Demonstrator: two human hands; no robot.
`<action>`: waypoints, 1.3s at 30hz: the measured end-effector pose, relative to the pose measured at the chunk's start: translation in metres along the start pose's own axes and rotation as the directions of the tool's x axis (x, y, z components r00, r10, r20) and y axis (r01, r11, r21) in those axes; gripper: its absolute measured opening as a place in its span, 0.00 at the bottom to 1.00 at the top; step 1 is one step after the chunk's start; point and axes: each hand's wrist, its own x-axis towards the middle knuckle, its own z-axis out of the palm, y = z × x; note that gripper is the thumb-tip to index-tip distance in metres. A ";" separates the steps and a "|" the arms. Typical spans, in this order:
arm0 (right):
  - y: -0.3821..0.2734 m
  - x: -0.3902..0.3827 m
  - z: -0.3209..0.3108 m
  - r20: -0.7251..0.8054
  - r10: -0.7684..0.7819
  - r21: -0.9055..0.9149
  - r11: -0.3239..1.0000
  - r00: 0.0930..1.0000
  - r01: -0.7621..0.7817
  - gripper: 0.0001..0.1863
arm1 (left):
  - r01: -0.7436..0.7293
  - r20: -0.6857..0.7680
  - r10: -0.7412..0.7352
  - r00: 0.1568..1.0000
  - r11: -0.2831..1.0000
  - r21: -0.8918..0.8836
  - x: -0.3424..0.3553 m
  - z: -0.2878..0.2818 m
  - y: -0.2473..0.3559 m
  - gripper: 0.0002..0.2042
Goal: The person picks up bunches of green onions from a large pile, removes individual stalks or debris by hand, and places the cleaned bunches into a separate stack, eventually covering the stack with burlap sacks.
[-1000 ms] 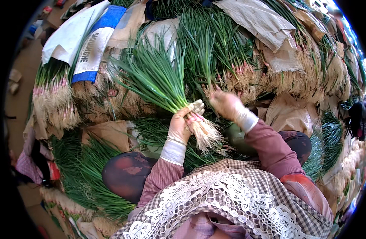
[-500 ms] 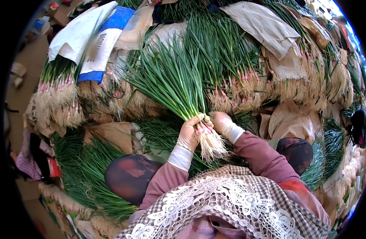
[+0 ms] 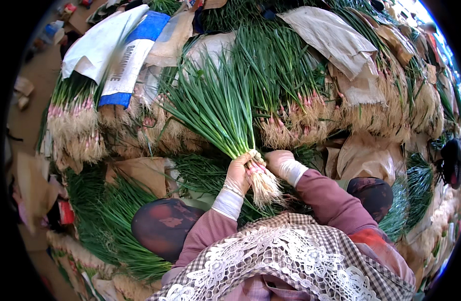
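Observation:
My left hand grips a bunch of spring onions around the stems, just above the pink bulbs. The long green leaves fan away to the upper left, and the pale roots hang toward me. Close against the bunch on its right is my right hand, its fingers curled at the bulb end. What those fingers hold, if anything, is hidden. White cuffs cover both wrists.
Rows of spring onions with roots facing me lie ahead, partly under a pale sack and a blue-and-white sack. Loose greens lie to my left. Brown sheeting lies at right. My knees flank the work.
The bunch and my hands have shifted slightly downward; my right hand has turned a little. At the far left, a blurred tan sheet has swung into view in front of a person in pink.

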 end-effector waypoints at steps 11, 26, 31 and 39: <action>0.025 0.035 -0.064 -0.484 0.248 0.275 0.954 0.839 -0.124 0.14 | 0.196 0.242 -0.228 0.943 0.969 0.151 0.002 -0.012 -0.001 0.17; 0.013 -0.007 -0.019 -0.404 0.070 0.737 0.615 0.912 0.279 0.19 | 0.003 -0.095 0.011 0.995 0.989 0.149 0.003 0.003 0.002 0.09; -0.011 0.005 -0.018 -0.242 0.000 0.969 -0.056 0.970 0.242 0.09 | -0.004 -0.007 0.005 1.000 0.996 0.088 0.003 -0.004 -0.002 0.08; -0.010 0.018 -0.006 -0.264 0.058 0.937 -0.222 0.963 0.270 0.08 | -0.005 0.042 0.002 0.999 0.998 0.067 -0.002 0.002 -0.001 0.08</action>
